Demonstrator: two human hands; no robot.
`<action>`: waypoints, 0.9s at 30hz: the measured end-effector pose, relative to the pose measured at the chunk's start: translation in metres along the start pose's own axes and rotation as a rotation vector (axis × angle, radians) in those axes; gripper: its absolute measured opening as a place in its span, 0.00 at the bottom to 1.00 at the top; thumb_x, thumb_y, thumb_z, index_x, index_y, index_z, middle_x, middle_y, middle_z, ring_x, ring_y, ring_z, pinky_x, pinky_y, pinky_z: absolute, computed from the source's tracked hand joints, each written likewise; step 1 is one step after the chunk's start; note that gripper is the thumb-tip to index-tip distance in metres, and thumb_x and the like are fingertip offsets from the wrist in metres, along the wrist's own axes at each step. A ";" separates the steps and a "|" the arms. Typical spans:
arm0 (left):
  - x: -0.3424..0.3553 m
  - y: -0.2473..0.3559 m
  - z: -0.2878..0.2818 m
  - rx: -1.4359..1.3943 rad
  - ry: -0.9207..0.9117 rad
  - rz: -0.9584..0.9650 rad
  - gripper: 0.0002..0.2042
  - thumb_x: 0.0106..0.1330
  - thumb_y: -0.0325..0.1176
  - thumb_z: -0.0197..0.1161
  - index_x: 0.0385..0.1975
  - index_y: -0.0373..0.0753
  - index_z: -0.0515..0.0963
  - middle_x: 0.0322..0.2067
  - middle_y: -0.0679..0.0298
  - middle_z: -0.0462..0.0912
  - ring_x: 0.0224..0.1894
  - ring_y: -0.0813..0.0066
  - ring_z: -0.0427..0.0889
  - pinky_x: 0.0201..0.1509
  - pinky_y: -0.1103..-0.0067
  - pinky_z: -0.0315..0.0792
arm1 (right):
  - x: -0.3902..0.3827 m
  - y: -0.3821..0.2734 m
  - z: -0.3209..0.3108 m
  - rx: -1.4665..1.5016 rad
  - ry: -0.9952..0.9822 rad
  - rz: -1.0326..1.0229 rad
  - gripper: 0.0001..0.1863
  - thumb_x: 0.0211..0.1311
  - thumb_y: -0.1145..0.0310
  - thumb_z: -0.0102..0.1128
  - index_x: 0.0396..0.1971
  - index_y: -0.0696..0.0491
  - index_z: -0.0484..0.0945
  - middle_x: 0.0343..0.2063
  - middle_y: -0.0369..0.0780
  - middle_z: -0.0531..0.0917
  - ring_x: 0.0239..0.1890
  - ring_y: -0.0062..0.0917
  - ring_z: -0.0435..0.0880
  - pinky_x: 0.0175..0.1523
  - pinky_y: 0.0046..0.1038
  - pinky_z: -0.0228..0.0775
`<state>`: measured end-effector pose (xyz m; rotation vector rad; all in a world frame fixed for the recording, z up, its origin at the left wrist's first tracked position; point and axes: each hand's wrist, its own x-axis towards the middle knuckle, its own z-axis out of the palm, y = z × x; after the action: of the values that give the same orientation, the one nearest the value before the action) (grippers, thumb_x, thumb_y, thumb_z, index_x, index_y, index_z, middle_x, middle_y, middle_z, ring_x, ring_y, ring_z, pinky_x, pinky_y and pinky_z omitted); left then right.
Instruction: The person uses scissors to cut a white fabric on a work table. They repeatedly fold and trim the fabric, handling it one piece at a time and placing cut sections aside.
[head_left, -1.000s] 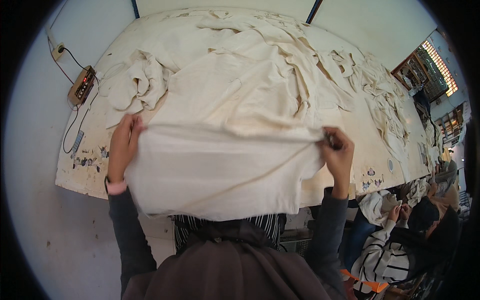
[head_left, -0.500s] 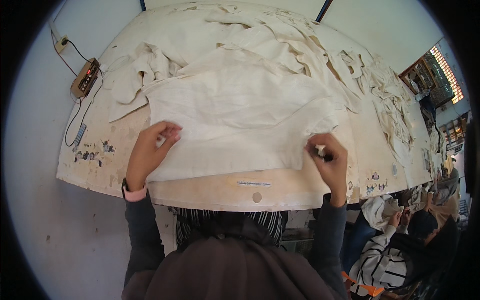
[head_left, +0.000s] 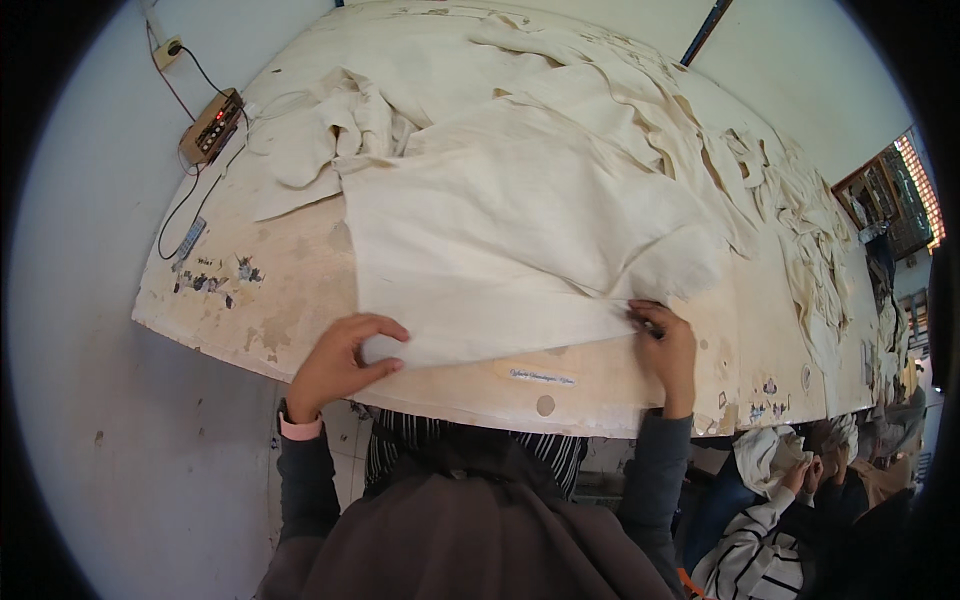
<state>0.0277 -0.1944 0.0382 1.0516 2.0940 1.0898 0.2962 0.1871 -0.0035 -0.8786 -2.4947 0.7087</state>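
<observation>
A large off-white cloth [head_left: 520, 230] lies spread over the table in front of me, its near edge running between my two hands. My left hand [head_left: 345, 362] is at the cloth's near left corner, thumb and fingers apart with the corner between them. At the near right corner, my right hand [head_left: 668, 350] has its fingers curled, fingertips touching the cloth's edge. Something small and dark shows inside those fingers, too hidden to name. Toward the right the cloth is bunched into soft folds.
More crumpled off-white cloth pieces [head_left: 345, 115] lie at the back of the table [head_left: 290, 270] and along its right [head_left: 800, 240]. A brown box with red lights [head_left: 212, 125] and a remote control [head_left: 190, 238] sit at the left. Another person [head_left: 765, 535] handles cloth at lower right.
My left hand has come down to the cloth's near left corner. My right hand has turned and lowered onto the right corner. The cloth lies flatter on its left side. The view has shifted slightly.
</observation>
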 end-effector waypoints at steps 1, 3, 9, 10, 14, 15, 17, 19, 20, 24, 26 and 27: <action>-0.003 0.002 0.002 -0.079 -0.066 -0.064 0.12 0.63 0.29 0.72 0.46 0.37 0.84 0.43 0.62 0.87 0.41 0.73 0.84 0.49 0.75 0.76 | 0.004 0.003 -0.006 0.048 -0.018 0.064 0.15 0.56 0.78 0.66 0.44 0.56 0.88 0.48 0.38 0.90 0.47 0.31 0.90 0.52 0.27 0.79; -0.003 -0.017 0.006 -0.080 0.073 0.065 0.13 0.63 0.29 0.72 0.46 0.36 0.83 0.43 0.61 0.87 0.38 0.73 0.83 0.48 0.75 0.76 | 0.010 0.007 -0.011 0.113 -0.048 0.131 0.12 0.62 0.81 0.65 0.45 0.62 0.87 0.49 0.42 0.90 0.51 0.27 0.90 0.57 0.25 0.78; 0.018 -0.012 -0.003 0.166 0.363 0.090 0.14 0.61 0.33 0.75 0.43 0.36 0.82 0.38 0.60 0.82 0.40 0.66 0.81 0.45 0.74 0.75 | 0.009 0.030 -0.003 0.291 -0.016 0.093 0.11 0.63 0.77 0.69 0.45 0.61 0.88 0.47 0.45 0.90 0.50 0.30 0.90 0.58 0.27 0.78; 0.024 -0.010 0.002 0.169 0.361 0.123 0.14 0.60 0.34 0.76 0.42 0.35 0.82 0.38 0.60 0.81 0.40 0.66 0.81 0.45 0.74 0.75 | 0.008 0.034 -0.001 0.321 -0.010 0.095 0.11 0.63 0.78 0.69 0.45 0.62 0.88 0.47 0.45 0.90 0.50 0.30 0.90 0.58 0.27 0.78; 0.045 -0.009 0.020 0.243 0.366 0.138 0.14 0.58 0.37 0.77 0.37 0.36 0.83 0.34 0.61 0.83 0.36 0.66 0.82 0.41 0.73 0.76 | 0.010 0.034 0.002 0.373 -0.023 0.089 0.11 0.63 0.80 0.68 0.45 0.64 0.87 0.49 0.46 0.90 0.53 0.30 0.89 0.60 0.26 0.77; 0.048 -0.014 0.018 0.264 0.343 0.090 0.13 0.59 0.37 0.76 0.36 0.37 0.84 0.33 0.62 0.84 0.35 0.66 0.82 0.40 0.73 0.75 | 0.010 0.034 0.003 0.404 -0.032 0.096 0.11 0.63 0.81 0.67 0.44 0.65 0.87 0.49 0.47 0.89 0.53 0.30 0.88 0.60 0.26 0.77; 0.055 -0.019 0.013 0.238 0.349 0.021 0.10 0.60 0.37 0.75 0.33 0.38 0.85 0.30 0.62 0.85 0.32 0.66 0.82 0.38 0.73 0.75 | 0.008 0.034 0.000 0.457 -0.036 0.120 0.10 0.63 0.83 0.66 0.44 0.66 0.86 0.49 0.47 0.89 0.53 0.29 0.88 0.60 0.26 0.77; 0.055 -0.025 0.002 0.154 0.421 -0.042 0.07 0.61 0.36 0.73 0.31 0.39 0.86 0.27 0.62 0.86 0.29 0.66 0.82 0.37 0.73 0.74 | 0.008 0.036 0.002 0.467 -0.031 0.116 0.10 0.63 0.84 0.65 0.43 0.67 0.86 0.49 0.47 0.89 0.53 0.30 0.88 0.60 0.26 0.77; 0.055 -0.028 -0.004 0.180 0.516 -0.080 0.07 0.62 0.35 0.72 0.31 0.39 0.86 0.27 0.62 0.86 0.29 0.66 0.82 0.36 0.73 0.74 | 0.007 0.036 0.003 0.474 -0.030 0.114 0.09 0.63 0.85 0.65 0.43 0.68 0.86 0.49 0.48 0.89 0.53 0.30 0.88 0.60 0.26 0.77; 0.045 -0.039 -0.021 0.273 0.690 -0.108 0.06 0.65 0.33 0.69 0.35 0.38 0.86 0.30 0.60 0.86 0.29 0.66 0.81 0.37 0.73 0.74 | 0.006 0.036 0.004 0.489 -0.037 0.117 0.10 0.63 0.87 0.62 0.44 0.69 0.85 0.51 0.48 0.88 0.53 0.30 0.88 0.61 0.27 0.77; 0.039 -0.032 -0.022 0.239 0.590 -0.021 0.06 0.67 0.32 0.68 0.38 0.38 0.86 0.34 0.59 0.86 0.31 0.65 0.82 0.38 0.73 0.74 | 0.004 0.039 0.003 0.468 -0.047 0.095 0.12 0.64 0.89 0.58 0.47 0.70 0.82 0.52 0.49 0.87 0.53 0.30 0.88 0.61 0.27 0.78; 0.042 -0.027 -0.020 0.232 0.563 0.033 0.06 0.67 0.32 0.68 0.39 0.37 0.86 0.36 0.59 0.85 0.32 0.64 0.82 0.39 0.73 0.74 | 0.003 0.041 0.002 0.451 -0.037 0.097 0.12 0.64 0.89 0.58 0.47 0.70 0.82 0.52 0.49 0.87 0.52 0.30 0.88 0.61 0.27 0.78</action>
<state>-0.0206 -0.1780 0.0213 0.9615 2.7076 1.2942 0.3121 0.2164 -0.0280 -0.8211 -2.1953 1.2660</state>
